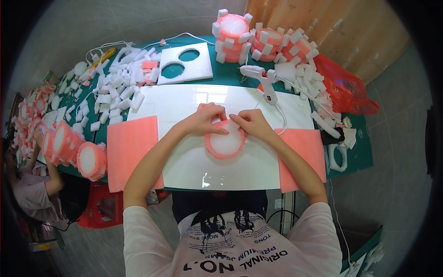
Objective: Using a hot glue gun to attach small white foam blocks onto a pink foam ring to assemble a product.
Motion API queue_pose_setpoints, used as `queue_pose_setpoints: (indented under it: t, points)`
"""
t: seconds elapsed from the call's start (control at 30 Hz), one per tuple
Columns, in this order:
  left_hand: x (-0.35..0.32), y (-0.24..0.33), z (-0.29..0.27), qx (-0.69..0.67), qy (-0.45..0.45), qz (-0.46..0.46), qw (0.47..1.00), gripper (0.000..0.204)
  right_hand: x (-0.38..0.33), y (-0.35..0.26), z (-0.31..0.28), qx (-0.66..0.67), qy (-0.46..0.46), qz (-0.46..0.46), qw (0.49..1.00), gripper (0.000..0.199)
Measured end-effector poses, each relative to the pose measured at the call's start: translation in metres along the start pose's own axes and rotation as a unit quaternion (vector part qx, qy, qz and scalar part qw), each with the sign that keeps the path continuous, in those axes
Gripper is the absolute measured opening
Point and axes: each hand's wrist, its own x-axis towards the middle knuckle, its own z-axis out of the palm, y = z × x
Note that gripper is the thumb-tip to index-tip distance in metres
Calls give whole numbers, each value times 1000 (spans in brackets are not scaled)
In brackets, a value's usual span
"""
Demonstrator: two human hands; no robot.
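Observation:
A round pink foam piece with a white foam disc inside [226, 144] rests on the white board in front of me. My left hand [206, 118] is closed on its far left rim, the thumb reaching over the white disc. At the far right rim, my right hand [251, 123] pinches a small white foam block [234, 125] against the pink foam. The block is partly hidden by the fingers. Beyond the hands, a white hot glue gun [263, 82] stands with its cord trailing toward the right forearm.
Pink foam sheets [134, 150] flank the white board [184, 171]. White foam offcuts [121, 83] heap at the far left, beside a foam sheet with two holes [203, 71]. Studded pink foam cylinders [233, 39] and a red plastic bag [346, 87] stand behind. Another person [39, 187] sits at left.

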Motion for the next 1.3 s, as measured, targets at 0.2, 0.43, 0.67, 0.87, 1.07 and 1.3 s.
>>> queue_pose_setpoints:
  t: [0.2,0.43,0.67,0.87,1.07,1.3]
  points:
    - [-1,-2,2,-8,0,22,1000,36,-3,-3,-1,-31,5,-23,999,41]
    - [-3,-5,6,-16,19,41,999,37,-3,-3,-7,-25,-36,12,999,39]
    - [-4,-6,1,-25,17,33,999,41,-4,-1,-14,118,-121,55,984,25]
    - [-4,-6,-1,-21,8,72,997,50,-1,13,-8,179,-110,32,977,22]
    - [-5,-5,-4,-12,-26,18,999,46,-1,11,-8,136,-95,6,986,20]
    - [-4,-10,2,27,-21,74,997,44,-4,6,-9,112,-92,-17,989,21]
